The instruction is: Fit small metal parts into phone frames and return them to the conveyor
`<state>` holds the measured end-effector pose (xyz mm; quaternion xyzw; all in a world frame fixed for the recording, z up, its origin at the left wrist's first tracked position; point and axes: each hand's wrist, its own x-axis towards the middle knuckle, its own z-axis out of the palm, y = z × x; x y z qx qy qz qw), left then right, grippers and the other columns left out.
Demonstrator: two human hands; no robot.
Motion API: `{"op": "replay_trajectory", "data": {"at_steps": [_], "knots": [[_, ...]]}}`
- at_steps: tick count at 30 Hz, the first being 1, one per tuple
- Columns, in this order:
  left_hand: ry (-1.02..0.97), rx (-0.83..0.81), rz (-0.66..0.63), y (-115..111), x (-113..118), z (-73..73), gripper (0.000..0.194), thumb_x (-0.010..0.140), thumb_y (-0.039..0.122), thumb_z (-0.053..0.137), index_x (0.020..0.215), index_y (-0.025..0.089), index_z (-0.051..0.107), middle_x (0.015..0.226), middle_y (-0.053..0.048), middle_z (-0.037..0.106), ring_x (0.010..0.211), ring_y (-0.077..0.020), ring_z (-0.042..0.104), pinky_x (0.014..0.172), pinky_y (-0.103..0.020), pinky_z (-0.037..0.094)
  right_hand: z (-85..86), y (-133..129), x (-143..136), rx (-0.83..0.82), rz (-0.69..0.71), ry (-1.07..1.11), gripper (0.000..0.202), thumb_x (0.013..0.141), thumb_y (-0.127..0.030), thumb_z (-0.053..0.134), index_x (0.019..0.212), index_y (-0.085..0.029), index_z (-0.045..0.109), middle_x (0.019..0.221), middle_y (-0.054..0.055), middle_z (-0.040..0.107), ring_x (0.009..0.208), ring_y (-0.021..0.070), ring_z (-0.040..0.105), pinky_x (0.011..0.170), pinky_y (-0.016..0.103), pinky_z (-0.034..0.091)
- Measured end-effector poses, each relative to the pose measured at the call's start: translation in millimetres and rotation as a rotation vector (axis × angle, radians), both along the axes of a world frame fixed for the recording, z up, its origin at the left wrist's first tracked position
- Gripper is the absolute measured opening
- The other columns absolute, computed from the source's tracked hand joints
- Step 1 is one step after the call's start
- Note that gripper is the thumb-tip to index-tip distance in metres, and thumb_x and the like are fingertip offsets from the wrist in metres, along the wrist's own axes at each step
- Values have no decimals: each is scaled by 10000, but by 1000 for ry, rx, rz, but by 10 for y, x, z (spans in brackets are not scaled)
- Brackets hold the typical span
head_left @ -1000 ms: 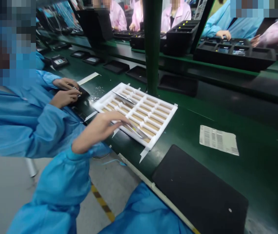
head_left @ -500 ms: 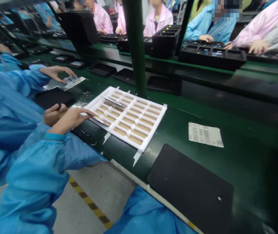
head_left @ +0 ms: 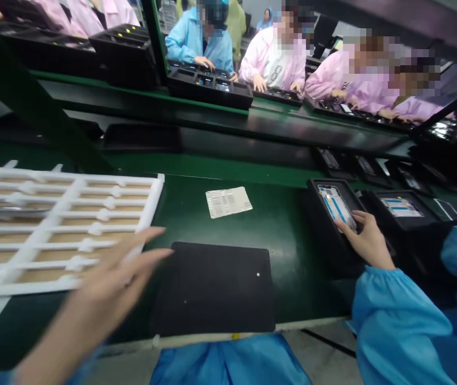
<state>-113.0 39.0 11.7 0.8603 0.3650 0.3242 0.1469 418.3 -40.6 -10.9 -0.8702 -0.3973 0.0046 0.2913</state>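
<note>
Worktop point(head_left: 288, 230): rack point(head_left: 152, 200) at left, the left hand point(head_left: 100, 289) in front of its near right part; mat point(head_left: 216, 289) near centre, sheet point(head_left: 228, 202) beyond it on the far side. To the right, bin point(head_left: 322, 235) with phone part point(head_left: 339, 206) in it, right hand point(head_left: 367, 240) at the part's near end, second bin point(head_left: 413, 224) just right. Trays point(head_left: 336, 174) farther behind both bins; compartment box point(head_left: 212, 96) on the far shelf point(head_left: 280, 120).
</note>
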Motion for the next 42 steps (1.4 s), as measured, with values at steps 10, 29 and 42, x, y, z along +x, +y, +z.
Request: {"op": "replay_trajectory", "data": {"at_steps": [10,29,42], "knots": [[-117,-612,-503,-381,1676,-79,309,951,272,571,1258,285,601,1382,-39,582,1284,-223,544,1105,-436,453,417,9,-180,341,7,30,439,766,-391,676,1152,-199,589,1136,157,637,1064,289,621,921,424,487],[-213,-643,-87,553,1370,-179,373,967,485,471,942,165,661,895,-43,706,832,-212,659,702,-271,496,63,-260,-694,-103,115,-461,508,922,-564,396,1090,-145,628,969,184,573,936,428,560,732,586,487],[175,-614,-359,837,1292,-461,268,976,373,499,1124,194,631,1452,-102,516,1438,-278,354,1199,-510,210,-55,2091,-1640,234,608,-237,252,906,-224,475,1074,-182,658,1042,152,591,1004,324,507,892,492,404]]}}
